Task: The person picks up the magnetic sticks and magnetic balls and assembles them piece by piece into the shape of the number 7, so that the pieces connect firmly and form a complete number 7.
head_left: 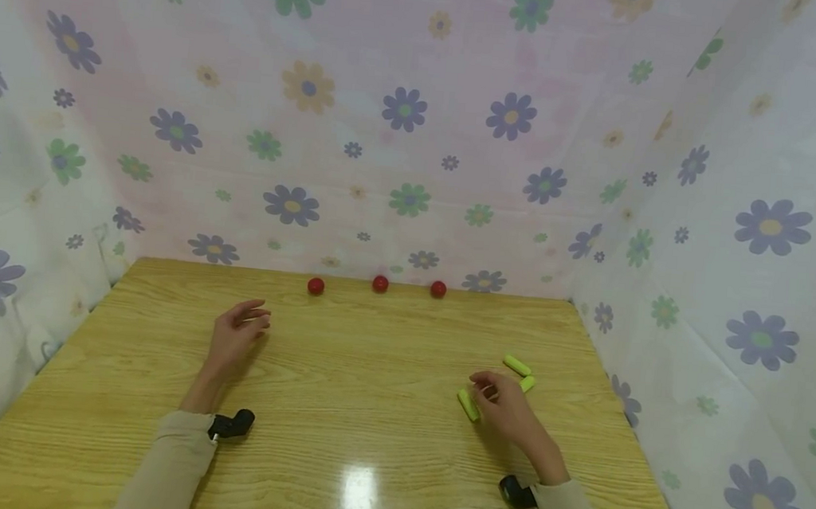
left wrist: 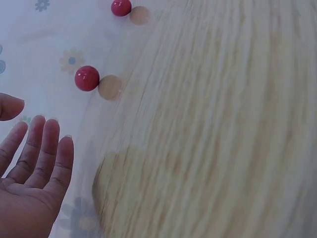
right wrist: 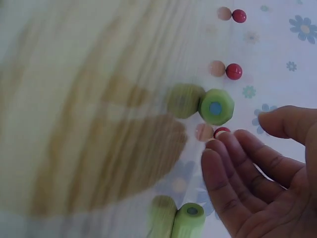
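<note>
Plainly, the table (head_left: pixel 341 377) has a glossy wood-grain top, a white patch of light reflected on its near part. Flowered cloth (head_left: pixel 356 43), pale and creased in places, hangs beyond the table's far edge and along both sides. Three round, shiny red balls (head_left: pixel 380 283) sit in a loose row at the table's far edge. Three stubby green sticks (head_left: pixel 517 365) lie on the table's right part — one shows a faceted end with a round bluish centre. The right hand (head_left: pixel 507 408) is among them, fingers bent, thumb apart from the fingertips, partly covering one stick; contact I cannot tell. Over the table's left part, the left hand (head_left: pixel 234 337) has thumb and fingers apart — nothing between them.
</note>
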`<state>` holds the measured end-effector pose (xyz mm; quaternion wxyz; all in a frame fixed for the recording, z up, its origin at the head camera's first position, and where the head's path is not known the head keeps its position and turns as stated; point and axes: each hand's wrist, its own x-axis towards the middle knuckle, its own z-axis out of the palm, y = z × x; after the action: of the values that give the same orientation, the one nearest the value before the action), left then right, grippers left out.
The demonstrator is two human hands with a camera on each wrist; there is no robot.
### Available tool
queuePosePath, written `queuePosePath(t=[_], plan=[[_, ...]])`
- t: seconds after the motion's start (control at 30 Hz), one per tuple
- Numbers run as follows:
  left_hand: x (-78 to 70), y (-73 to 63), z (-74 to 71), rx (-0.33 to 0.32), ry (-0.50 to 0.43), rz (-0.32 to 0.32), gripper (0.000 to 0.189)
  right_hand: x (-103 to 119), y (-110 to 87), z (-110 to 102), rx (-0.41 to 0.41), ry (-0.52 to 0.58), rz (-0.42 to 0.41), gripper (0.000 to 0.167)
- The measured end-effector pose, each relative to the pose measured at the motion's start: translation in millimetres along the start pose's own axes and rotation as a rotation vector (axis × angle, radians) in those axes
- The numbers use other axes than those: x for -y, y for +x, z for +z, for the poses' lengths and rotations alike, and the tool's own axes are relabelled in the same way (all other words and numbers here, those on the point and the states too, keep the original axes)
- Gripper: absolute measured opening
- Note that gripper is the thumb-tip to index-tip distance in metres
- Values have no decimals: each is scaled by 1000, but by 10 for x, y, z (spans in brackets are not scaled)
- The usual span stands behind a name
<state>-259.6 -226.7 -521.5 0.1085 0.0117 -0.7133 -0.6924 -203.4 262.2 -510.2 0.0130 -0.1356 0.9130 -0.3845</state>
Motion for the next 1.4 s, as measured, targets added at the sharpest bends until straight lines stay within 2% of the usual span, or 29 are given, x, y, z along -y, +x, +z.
queuePosePath(t=[0.13, 0.3, 0.57, 0.77, 0.9, 1.0, 1.07, 1.17, 1.27, 1.4], plan=[[1, 9, 53, 9, 45, -18, 43, 15, -25, 26, 19, -13, 3, 26], [31, 33, 121, 6, 55, -31, 43, 39, -48, 21, 53, -7, 10, 28], [105, 103, 202, -65, 20, 5, 37, 37, -52, -2, 97, -36, -28, 25], [166, 158, 222, -62, 29, 30, 38, 30, -45, -7, 112, -33, -46, 22], [146, 162, 246, -65, 38, 36, 38, 25, -38, -8, 111, -21, -57, 21], [66, 140, 272, -80, 7, 30, 37, 10, -23, -1, 110, -12, -64, 21], [81, 153, 288, -103, -8, 33, 36, -1, -10, 6, 110, -9, -63, 21], [116, 173, 303, -125, -41, 54, 35, -6, 4, 13, 112, -13, -55, 20], [213, 223, 327, -133, -49, 93, 35, 2, 12, 11, 117, -15, -48, 21], [219, 264, 371, -127, -15, 122, 35, -6, 25, 18, 117, -27, -57, 21]])
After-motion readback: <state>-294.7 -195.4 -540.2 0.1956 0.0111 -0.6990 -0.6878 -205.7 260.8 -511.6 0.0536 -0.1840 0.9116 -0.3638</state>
